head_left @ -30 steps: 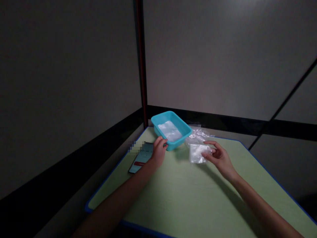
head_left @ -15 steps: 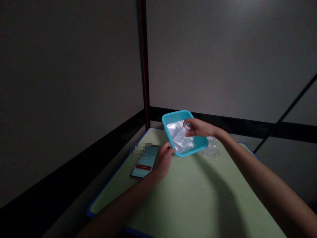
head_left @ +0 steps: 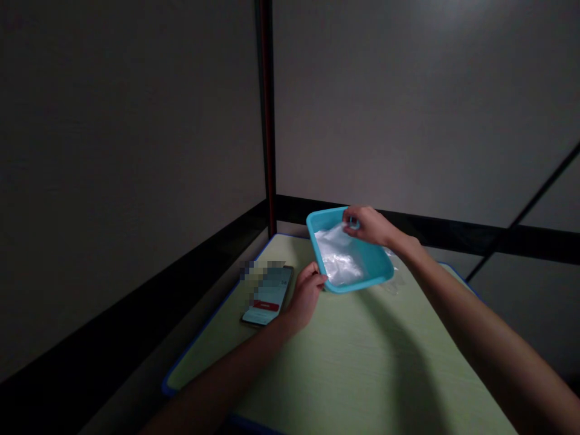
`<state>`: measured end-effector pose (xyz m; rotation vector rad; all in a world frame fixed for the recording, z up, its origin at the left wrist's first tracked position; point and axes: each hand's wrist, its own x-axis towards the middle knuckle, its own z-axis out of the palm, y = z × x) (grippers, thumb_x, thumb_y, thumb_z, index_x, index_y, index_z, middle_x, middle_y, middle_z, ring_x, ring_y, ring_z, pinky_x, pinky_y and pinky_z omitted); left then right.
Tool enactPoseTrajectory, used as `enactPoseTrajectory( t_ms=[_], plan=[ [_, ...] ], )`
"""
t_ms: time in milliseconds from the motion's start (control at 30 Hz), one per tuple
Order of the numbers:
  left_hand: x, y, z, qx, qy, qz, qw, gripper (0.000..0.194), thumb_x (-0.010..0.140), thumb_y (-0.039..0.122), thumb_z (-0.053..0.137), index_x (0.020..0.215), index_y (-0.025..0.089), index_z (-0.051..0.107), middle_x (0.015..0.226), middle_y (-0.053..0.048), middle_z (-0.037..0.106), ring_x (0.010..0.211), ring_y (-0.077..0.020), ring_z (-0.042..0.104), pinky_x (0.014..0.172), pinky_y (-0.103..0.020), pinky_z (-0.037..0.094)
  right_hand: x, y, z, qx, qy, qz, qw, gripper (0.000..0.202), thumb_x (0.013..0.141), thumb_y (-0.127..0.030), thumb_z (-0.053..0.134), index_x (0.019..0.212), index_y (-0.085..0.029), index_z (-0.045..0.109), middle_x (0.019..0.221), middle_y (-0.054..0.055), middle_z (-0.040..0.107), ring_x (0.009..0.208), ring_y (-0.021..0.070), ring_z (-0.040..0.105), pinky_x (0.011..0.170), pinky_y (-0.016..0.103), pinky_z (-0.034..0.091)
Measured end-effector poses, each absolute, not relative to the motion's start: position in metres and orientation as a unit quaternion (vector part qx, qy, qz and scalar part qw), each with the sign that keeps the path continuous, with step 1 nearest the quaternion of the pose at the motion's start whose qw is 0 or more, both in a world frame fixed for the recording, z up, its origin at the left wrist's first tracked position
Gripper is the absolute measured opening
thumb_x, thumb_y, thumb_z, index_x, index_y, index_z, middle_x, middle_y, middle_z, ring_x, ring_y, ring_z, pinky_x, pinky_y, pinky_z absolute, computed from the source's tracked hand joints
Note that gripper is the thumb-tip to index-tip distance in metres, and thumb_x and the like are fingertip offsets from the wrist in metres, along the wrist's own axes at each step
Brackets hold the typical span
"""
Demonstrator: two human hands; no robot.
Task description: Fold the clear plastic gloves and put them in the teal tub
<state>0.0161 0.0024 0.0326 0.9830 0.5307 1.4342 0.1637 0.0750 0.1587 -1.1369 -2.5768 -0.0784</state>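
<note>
My left hand [head_left: 308, 295] grips the near left corner of a blue plastic basin [head_left: 362, 286], which is tilted toward me above the table. Inside the basin lies a clear plastic bag [head_left: 342, 260], shiny and flat against its bottom. Over the basin's far right part, my right hand [head_left: 368, 225] pinches the upper edge of that bag between thumb and fingers. More clear plastic [head_left: 393, 281] lies on the table behind the basin's right side, partly hidden by it.
A phone [head_left: 267, 299] with a lit screen lies on the table left of my left hand. The pale green table [head_left: 344, 362] has a blue edge. Walls with a dark band [head_left: 294, 210] meet in a corner behind it.
The basin and my left hand have shifted slightly right. My right hand has moved up and right, and the bag's upper part has shifted with it.
</note>
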Motion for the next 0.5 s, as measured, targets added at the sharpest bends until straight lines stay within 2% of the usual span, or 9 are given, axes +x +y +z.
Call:
enactPoseTrajectory(
  t_ms=[67,133,267,400,500],
  plan=[
    [0.016,0.002,0.033,0.427,0.232,0.620,0.616,0.008,0.057,0.018,0.052,0.059,0.017,0.045,0.057,0.002,0.046,0.059,-0.0109,0.046,0.059,-0.022,0.035,0.160,0.070,0.154,-0.414,-0.888,-0.124,0.158,0.014,0.075,-0.015,0.044,0.087,-0.014,0.053,0.089,0.008,0.054,0.082,0.0215,0.051,0.064,0.028,0.034],
    [0.017,0.001,0.033,0.428,0.231,0.619,0.617,0.008,0.057,0.018,0.052,0.060,0.017,0.045,0.058,0.002,0.046,0.059,-0.0109,0.046,0.059,-0.023,0.036,0.153,0.065,0.144,-0.400,-0.893,-0.181,0.097,0.017,0.076,-0.013,0.043,0.091,-0.014,0.052,0.096,0.010,0.053,0.085,0.0227,0.052,0.062,0.027,0.035],
    [0.017,0.001,0.035,0.427,0.235,0.616,0.619,0.009,0.056,0.019,0.052,0.060,0.017,0.045,0.061,0.001,0.049,0.060,-0.0107,0.047,0.059,-0.022,0.036,0.146,0.064,0.125,-0.360,-0.919,-0.159,0.007,0.021,0.073,-0.014,0.052,0.094,-0.016,0.053,0.098,0.009,0.054,0.083,0.0220,0.055,0.058,0.025,0.038],
    [0.018,0.000,0.036,0.425,0.230,0.615,0.623,0.009,0.056,0.020,0.052,0.061,0.017,0.045,0.061,0.001,0.050,0.061,-0.0111,0.047,0.060,-0.023,0.037,0.152,0.072,0.119,-0.340,-0.932,-0.123,-0.013,0.027,0.070,-0.021,0.060,0.096,-0.018,0.055,0.102,0.006,0.053,0.084,0.0205,0.056,0.062,0.025,0.042],
    [0.018,0.000,0.036,0.425,0.225,0.614,0.626,0.009,0.056,0.019,0.052,0.061,0.017,0.046,0.060,0.002,0.048,0.059,-0.0109,0.047,0.060,-0.023,0.037,0.157,0.076,0.117,-0.343,-0.933,-0.109,-0.008,0.038,0.070,-0.020,0.060,0.107,-0.016,0.052,0.112,0.009,0.049,0.095,0.0234,0.053,0.070,0.028,0.043]
  ],
)
